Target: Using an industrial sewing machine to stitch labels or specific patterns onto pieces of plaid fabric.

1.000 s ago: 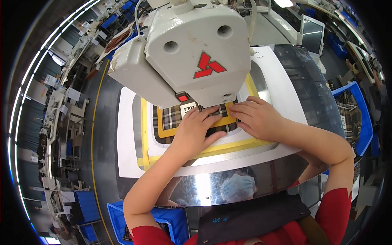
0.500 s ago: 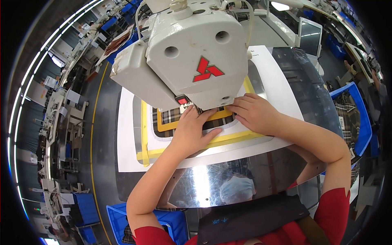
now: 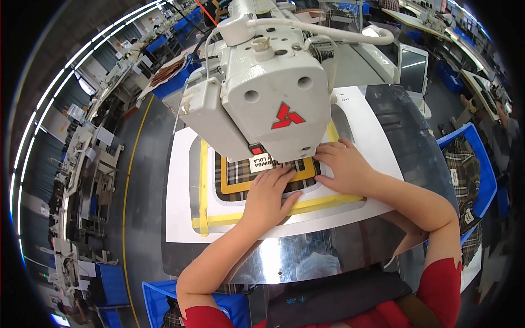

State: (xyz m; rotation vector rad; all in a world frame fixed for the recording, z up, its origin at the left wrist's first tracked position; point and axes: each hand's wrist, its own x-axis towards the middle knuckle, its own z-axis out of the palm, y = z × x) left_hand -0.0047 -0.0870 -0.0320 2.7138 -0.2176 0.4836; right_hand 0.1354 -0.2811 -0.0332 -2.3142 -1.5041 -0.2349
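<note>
Plaid fabric [image 3: 232, 165] lies beneath yellow frame [image 3: 235, 189] and sewing-machine head [image 3: 276, 98]; left hand [image 3: 267, 195] flat, thumb wide, right hand [image 3: 343, 168] (fingers narrowly spaced) at frame's edge; even pressure, fingertips clear of stitching point, advisable.

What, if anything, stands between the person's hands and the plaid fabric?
The yellow frame lies on the plaid fabric, partly under the left hand, with the right hand at its right end. Nothing else visible blocks either hand, though the machine head hides the fabric's far side.
</note>
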